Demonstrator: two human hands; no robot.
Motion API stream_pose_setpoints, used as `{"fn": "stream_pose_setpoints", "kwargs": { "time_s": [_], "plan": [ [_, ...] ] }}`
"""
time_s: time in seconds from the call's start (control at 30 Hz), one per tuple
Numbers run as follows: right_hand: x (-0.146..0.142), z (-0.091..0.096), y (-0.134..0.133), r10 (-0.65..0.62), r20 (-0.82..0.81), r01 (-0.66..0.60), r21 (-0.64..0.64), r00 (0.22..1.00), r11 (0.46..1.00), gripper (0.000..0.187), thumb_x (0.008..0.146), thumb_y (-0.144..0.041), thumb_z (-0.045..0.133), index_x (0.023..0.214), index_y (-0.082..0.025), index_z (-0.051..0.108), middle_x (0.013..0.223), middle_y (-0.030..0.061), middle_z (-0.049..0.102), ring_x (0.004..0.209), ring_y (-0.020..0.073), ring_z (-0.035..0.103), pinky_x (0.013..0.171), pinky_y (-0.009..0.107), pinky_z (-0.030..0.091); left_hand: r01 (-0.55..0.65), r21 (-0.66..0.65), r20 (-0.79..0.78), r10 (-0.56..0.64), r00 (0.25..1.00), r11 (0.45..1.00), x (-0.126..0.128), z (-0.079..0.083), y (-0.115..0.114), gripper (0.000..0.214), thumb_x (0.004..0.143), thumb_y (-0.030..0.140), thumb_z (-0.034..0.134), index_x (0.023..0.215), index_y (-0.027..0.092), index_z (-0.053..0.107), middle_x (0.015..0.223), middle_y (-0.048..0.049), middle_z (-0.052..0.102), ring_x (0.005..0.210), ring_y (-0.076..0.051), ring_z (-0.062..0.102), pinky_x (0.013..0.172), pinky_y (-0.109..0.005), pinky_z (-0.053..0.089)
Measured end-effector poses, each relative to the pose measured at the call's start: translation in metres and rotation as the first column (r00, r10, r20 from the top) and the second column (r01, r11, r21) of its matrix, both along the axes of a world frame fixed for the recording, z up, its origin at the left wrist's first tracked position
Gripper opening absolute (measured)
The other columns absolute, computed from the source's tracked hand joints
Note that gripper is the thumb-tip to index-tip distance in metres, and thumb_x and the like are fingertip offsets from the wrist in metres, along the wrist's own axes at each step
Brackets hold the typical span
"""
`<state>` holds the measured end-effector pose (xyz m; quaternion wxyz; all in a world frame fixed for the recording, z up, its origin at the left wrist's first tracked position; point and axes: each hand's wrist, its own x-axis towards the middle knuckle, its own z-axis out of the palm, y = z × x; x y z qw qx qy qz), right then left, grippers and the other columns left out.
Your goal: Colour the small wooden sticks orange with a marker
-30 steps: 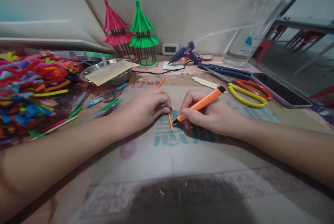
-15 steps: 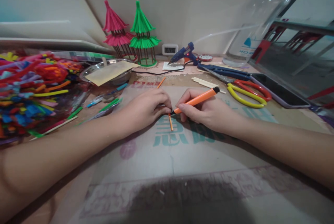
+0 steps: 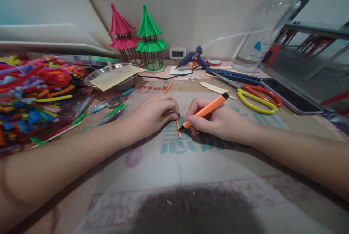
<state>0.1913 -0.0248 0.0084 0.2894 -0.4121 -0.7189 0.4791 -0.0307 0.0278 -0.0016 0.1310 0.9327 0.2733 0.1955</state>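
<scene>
My left hand (image 3: 152,116) rests on the cardboard sheet (image 3: 191,161) with its fingers curled, pinching the top of a short orange stick (image 3: 178,129) that lies flat on the sheet. My right hand (image 3: 215,121) grips an orange marker (image 3: 208,109) like a pen. The marker's dark tip touches the stick near its lower end. Both forearms lie across the cardboard.
A heap of coloured pipe cleaners (image 3: 29,96) fills the left. Behind stand a pink pagoda model (image 3: 123,36) and a green pagoda model (image 3: 149,37), a metal bowl (image 3: 111,77), a blue glue gun (image 3: 192,57), yellow and red scissors (image 3: 259,99) and a phone (image 3: 291,97).
The marker tip slid from the stick's top, close to my left fingers, back down toward its lower end. My left hand stayed on the stick.
</scene>
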Motion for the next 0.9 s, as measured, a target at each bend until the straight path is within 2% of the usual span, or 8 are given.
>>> {"fn": "stream_pose_setpoints", "kwargs": {
  "time_s": [0.17, 0.47, 0.7, 0.9],
  "plan": [
    [-0.0011, -0.0013, 0.0028, -0.073, 0.018, 0.071, 0.092, 0.997, 0.993, 0.014, 0.093, -0.031, 0.06, 0.084, -0.021, 0.056, 0.065, -0.0017, 0.066, 0.059, 0.0129, 0.06, 0.056, 0.025, 0.046, -0.011, -0.007, -0.005, 0.011, 1.0, 1.0, 0.0005, 0.0004, 0.0005, 0.007, 0.093, 0.016, 0.065, 0.087, 0.017, 0.066, 0.092, -0.0021, 0.069, 0.087, -0.017, 0.062, 0.078, -0.028, 0.046],
    [0.0002, 0.0027, -0.0021, 0.057, -0.031, -0.059, -0.083, 0.998, 0.995, 0.01, 0.088, -0.021, 0.062, 0.082, -0.022, 0.054, 0.06, -0.0031, 0.067, 0.057, 0.0123, 0.063, 0.056, 0.024, 0.048, 0.014, -0.046, 0.01, -0.014, 1.0, 0.999, -0.0018, -0.0004, 0.0031, 0.009, 0.095, 0.018, 0.062, 0.086, 0.018, 0.064, 0.093, -0.0027, 0.068, 0.086, -0.017, 0.061, 0.077, -0.028, 0.046],
    [0.0, 0.0027, -0.0025, 0.023, -0.037, -0.025, -0.057, 0.999, 0.998, 0.01, 0.09, -0.024, 0.06, 0.082, -0.022, 0.054, 0.06, -0.0034, 0.066, 0.056, 0.012, 0.062, 0.054, 0.023, 0.046, 0.011, -0.034, 0.011, -0.01, 1.0, 0.999, -0.001, -0.0002, 0.003, 0.008, 0.094, 0.018, 0.062, 0.086, 0.018, 0.064, 0.093, -0.003, 0.068, 0.087, -0.017, 0.061, 0.078, -0.029, 0.046],
    [0.0008, 0.0044, -0.0036, 0.08, -0.043, -0.083, -0.09, 0.996, 0.992, 0.012, 0.087, -0.022, 0.063, 0.081, -0.021, 0.053, 0.059, -0.0037, 0.065, 0.057, 0.0123, 0.063, 0.055, 0.023, 0.047, 0.023, -0.04, 0.009, -0.023, 1.0, 0.999, -0.0017, -0.0004, 0.0032, 0.008, 0.094, 0.018, 0.062, 0.086, 0.018, 0.064, 0.093, -0.003, 0.068, 0.087, -0.017, 0.062, 0.078, -0.029, 0.046]
  ]
}}
